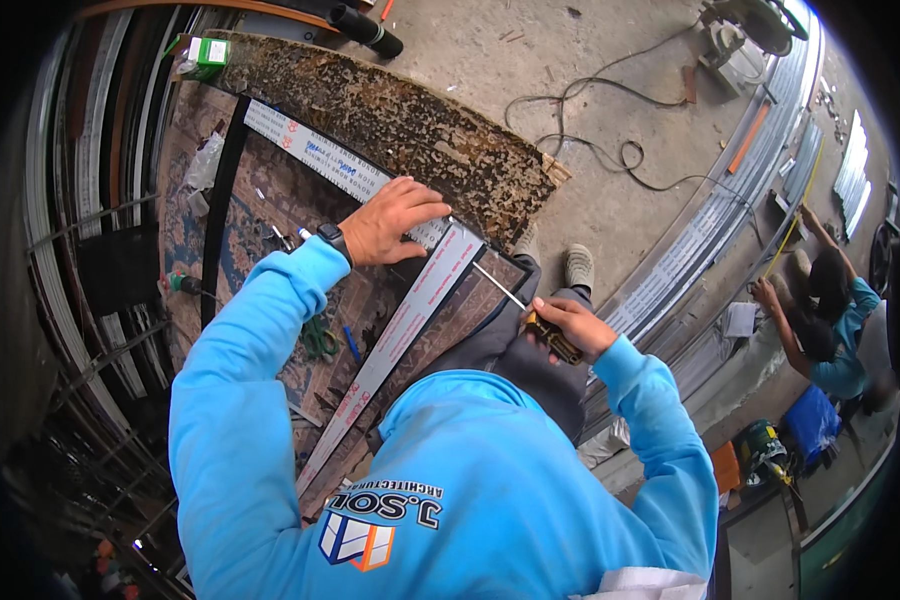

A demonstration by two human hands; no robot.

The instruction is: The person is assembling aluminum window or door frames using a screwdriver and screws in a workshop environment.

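My left hand (395,220) presses flat on a long white metal profile (320,160) where it meets a second white profile (410,320) at a corner on the worn workbench (270,215). My right hand (568,325) grips the dark and yellow handle of a screwdriver (550,338). Its thin shaft (498,285) points toward that corner joint. I wear a blue long-sleeved top and a black watch on the left wrist.
A black bar (220,205) lies along the bench's left side, with scissors (320,338), a small green-handled tool (182,284) and a green box (206,52) nearby. Cables (610,150) trail over the concrete floor. Stacked metal profiles (710,225) run at right, where another person (835,320) crouches.
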